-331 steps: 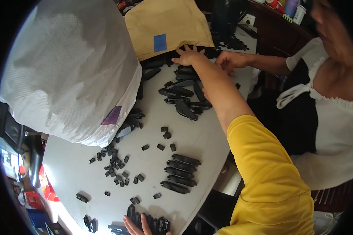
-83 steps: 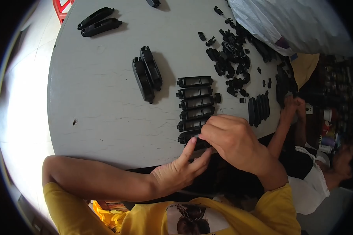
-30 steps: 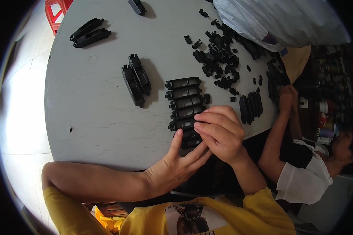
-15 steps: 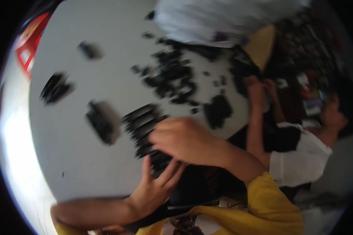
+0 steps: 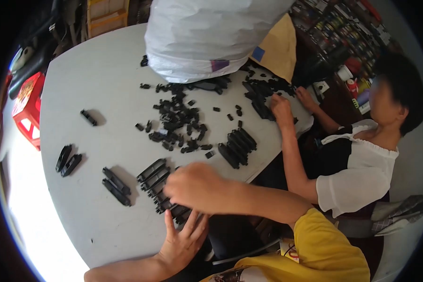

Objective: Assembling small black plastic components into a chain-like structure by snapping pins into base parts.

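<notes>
A row of long black plastic pieces (image 5: pixel 152 174) lies side by side near the table's front edge. Over its right part hovers or rests my right hand (image 5: pixel 197 188), closed, with its fingertips turned down; whatever they pinch is hidden beneath. My left hand (image 5: pixel 183 242) has its fingers spread, the tips against the near end of the row. Beyond the row spreads a heap of small black plastic clips (image 5: pixel 174 120). To the row's left lie a pair of long black pieces (image 5: pixel 116 186) and, farther off, another pair (image 5: pixel 68 160).
A single black piece (image 5: pixel 89 117) lies at the far left. Several long pieces (image 5: pixel 238 147) sit in a block right of the heap. A big white sack (image 5: pixel 207 37) stands at the back. A co-worker's hand (image 5: pixel 281 109) handles black parts at the right. A red stool (image 5: pixel 28 110) is beyond the left edge.
The view has shifted and sharpened, with more of the co-worker and the table's back showing. My hands stay at the same row, the right one still closed above it.
</notes>
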A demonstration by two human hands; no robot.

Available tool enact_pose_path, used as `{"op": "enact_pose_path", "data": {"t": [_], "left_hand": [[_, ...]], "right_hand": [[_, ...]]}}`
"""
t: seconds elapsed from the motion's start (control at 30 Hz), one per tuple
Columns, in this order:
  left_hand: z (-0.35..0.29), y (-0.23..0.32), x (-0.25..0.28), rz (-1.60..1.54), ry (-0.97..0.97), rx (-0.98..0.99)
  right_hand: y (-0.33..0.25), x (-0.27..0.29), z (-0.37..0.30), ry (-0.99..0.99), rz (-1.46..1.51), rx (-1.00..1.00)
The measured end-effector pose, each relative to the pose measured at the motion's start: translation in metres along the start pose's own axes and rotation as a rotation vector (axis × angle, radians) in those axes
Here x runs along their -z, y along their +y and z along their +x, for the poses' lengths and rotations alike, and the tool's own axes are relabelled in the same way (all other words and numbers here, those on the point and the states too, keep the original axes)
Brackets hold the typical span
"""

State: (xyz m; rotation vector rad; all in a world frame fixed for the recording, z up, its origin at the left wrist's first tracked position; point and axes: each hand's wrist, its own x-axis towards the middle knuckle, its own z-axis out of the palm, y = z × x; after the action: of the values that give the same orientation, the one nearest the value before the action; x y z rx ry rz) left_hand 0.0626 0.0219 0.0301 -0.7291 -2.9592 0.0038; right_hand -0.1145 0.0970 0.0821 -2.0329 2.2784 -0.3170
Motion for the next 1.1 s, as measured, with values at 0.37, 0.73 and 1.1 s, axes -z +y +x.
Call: {"op": "enact_pose_path", "data": {"t": [0.37,0.73,1.1], "left_hand": [[0.004,-0.006,0.004,0.107,0.029,0.004],[0.005,-0.004,0.003,0.101,0.067,0.030],[0.006,-0.006,0.002,0.026,0.111,0.068]], "right_hand": [[0.066,0.016,-0.029,0.204,0.100,-0.495],[0.017,0.010,-0.025,0.272,0.813,-0.507],[0.021,-0.016,-0.007,0.387,0.376,0.085]]}}
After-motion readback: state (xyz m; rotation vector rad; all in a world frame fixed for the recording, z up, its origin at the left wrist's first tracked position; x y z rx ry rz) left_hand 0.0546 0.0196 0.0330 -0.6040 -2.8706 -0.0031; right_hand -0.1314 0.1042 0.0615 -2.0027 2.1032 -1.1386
